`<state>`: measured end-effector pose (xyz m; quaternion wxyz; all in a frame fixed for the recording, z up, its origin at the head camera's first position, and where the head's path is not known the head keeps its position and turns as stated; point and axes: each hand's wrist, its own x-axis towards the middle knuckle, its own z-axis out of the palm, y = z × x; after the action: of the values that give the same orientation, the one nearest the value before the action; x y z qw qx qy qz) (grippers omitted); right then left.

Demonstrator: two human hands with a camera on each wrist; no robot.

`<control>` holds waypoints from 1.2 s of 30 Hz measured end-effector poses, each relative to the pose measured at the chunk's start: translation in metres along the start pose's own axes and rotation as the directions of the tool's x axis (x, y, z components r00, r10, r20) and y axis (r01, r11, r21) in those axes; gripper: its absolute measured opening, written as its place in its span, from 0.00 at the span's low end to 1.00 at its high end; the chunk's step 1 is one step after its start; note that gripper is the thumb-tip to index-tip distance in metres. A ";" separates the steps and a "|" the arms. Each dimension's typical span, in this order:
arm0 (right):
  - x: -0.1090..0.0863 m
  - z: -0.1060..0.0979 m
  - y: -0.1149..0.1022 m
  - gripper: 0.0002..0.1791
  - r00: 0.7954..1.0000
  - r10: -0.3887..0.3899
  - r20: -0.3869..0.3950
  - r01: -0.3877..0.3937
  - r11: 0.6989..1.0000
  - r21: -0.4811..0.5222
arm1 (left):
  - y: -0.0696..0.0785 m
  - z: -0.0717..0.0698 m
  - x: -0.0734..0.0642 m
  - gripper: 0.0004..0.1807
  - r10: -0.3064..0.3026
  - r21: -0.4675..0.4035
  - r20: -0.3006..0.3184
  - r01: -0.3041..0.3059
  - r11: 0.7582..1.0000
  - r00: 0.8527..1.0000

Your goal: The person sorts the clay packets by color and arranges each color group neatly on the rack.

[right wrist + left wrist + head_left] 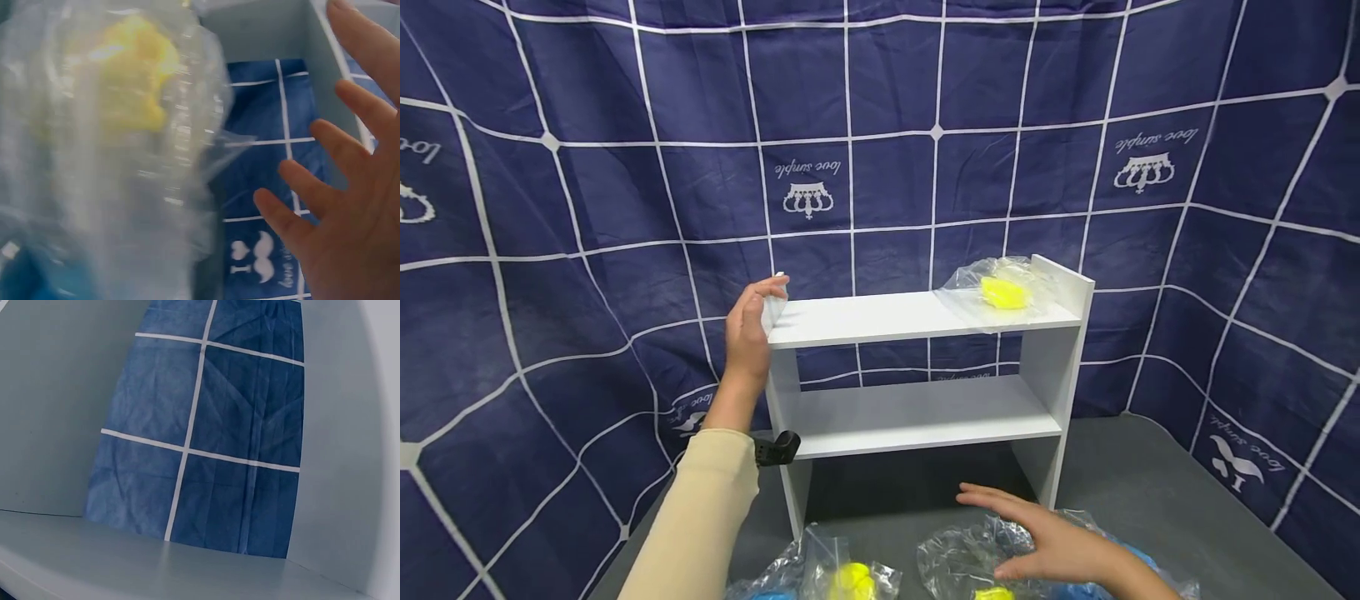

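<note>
A white two-tier shelf [917,421] stands on the dark surface. At its upper left my left hand [749,329] grips the top of the side panel, its fingertips bent over the edge; the left wrist view shows the shelf's inside but no hand. My right hand [1063,542] hovers with spread fingers over clear plastic bags in front of the shelf, holding nothing. One clear bag with a yellow piece [994,594] is below it. In the right wrist view, a bag with a yellow lump [140,69] lies beside my straight fingers [340,147].
On the shelf's top board, at the right end, lies a clear bag with a yellow piece [1004,293]. Another bag with yellow contents [853,581] is at the front middle, beside a blue one [772,595]. A dark blue grid curtain [887,183] hangs behind.
</note>
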<state>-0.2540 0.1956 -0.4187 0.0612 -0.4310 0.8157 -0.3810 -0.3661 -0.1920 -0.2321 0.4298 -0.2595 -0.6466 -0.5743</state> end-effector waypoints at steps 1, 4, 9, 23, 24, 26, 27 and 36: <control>-0.001 0.004 0.002 0.42 0.999 0.024 0.024 -0.025 0.999 0.022 | -0.001 0.000 0.000 0.23 0.001 0.004 -0.001 -0.001 1.000 1.000; -0.006 0.013 0.007 0.40 0.989 0.110 0.096 -0.117 0.990 0.072 | -0.002 -0.001 -0.001 0.24 0.007 0.017 0.000 -0.007 1.000 1.000; -0.011 0.024 0.017 0.37 0.994 0.056 0.097 -0.052 0.998 -0.038 | -0.002 -0.001 -0.001 0.23 0.025 0.032 -0.001 -0.025 0.999 1.000; -0.013 0.044 0.041 0.30 0.984 -0.153 0.095 0.170 0.964 -0.205 | 0.032 0.002 -0.008 0.22 -0.011 0.017 0.024 0.011 1.000 1.000; -0.013 0.044 0.041 0.30 0.984 -0.149 0.094 0.165 0.965 -0.202 | 0.032 0.002 -0.008 0.22 -0.010 0.016 0.023 0.010 1.000 1.000; -0.013 0.045 0.042 0.29 0.982 -0.166 0.087 0.181 0.961 -0.209 | 0.032 0.002 -0.008 0.22 -0.005 0.021 0.023 0.004 1.000 1.000; -0.012 0.045 0.043 0.29 0.977 -0.196 0.082 0.209 0.953 -0.220 | 0.032 0.002 -0.008 0.22 -0.002 0.023 0.023 0.001 1.000 1.000; -0.010 0.050 0.052 0.26 0.941 -0.335 0.049 0.335 0.904 -0.264 | 0.013 0.002 -0.006 0.23 0.023 0.014 0.013 -0.023 1.000 1.000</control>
<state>-0.2601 0.1922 -0.4910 -0.0630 -0.5694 0.7735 -0.2712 -0.3526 -0.1868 -0.2304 0.4340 -0.2674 -0.6504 -0.5632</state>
